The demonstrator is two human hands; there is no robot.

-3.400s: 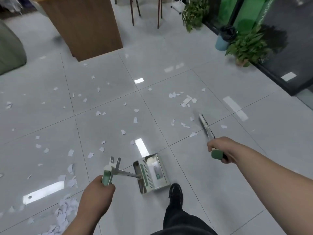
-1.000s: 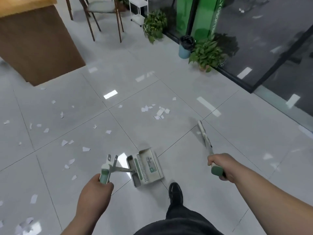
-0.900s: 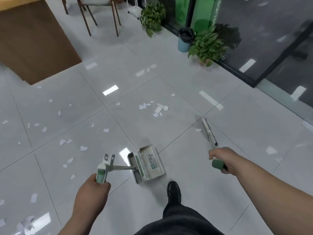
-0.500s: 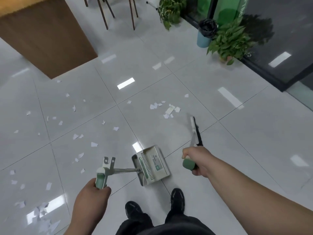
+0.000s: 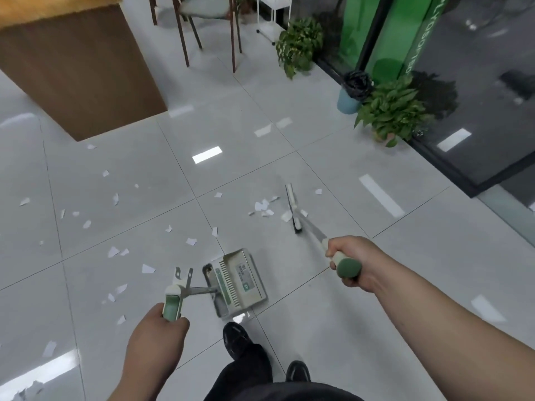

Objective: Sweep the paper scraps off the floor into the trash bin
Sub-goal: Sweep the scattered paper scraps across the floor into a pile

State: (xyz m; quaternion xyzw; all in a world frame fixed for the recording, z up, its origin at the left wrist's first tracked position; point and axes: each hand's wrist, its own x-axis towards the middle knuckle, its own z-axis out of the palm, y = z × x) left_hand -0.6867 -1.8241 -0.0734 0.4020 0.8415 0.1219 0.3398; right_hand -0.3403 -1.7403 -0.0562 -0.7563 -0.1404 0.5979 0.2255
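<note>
My left hand (image 5: 157,340) grips the green handle of a long-handled dustpan (image 5: 235,282), whose grey tray rests on the floor just ahead of my shoes. My right hand (image 5: 351,263) is closed on the green end of a broom (image 5: 293,209). The broom's narrow head stands on the tiles beside a small cluster of white paper scraps (image 5: 263,206). More scraps (image 5: 115,251) lie scattered over the tiles to the left. A light blue trash bin (image 5: 351,92) with a black liner stands far right, by the glass wall.
A brown wooden counter (image 5: 81,70) fills the upper left. A chair (image 5: 202,27) and a white rack (image 5: 272,15) stand at the back. Two potted plants (image 5: 390,111) flank the bin along the dark glass wall. My black shoes (image 5: 238,338) are at the bottom centre.
My right hand has pushed the broom forward and to the right, so its head now sits at the scrap cluster. My view has turned a little. The dustpan stays in my left hand.
</note>
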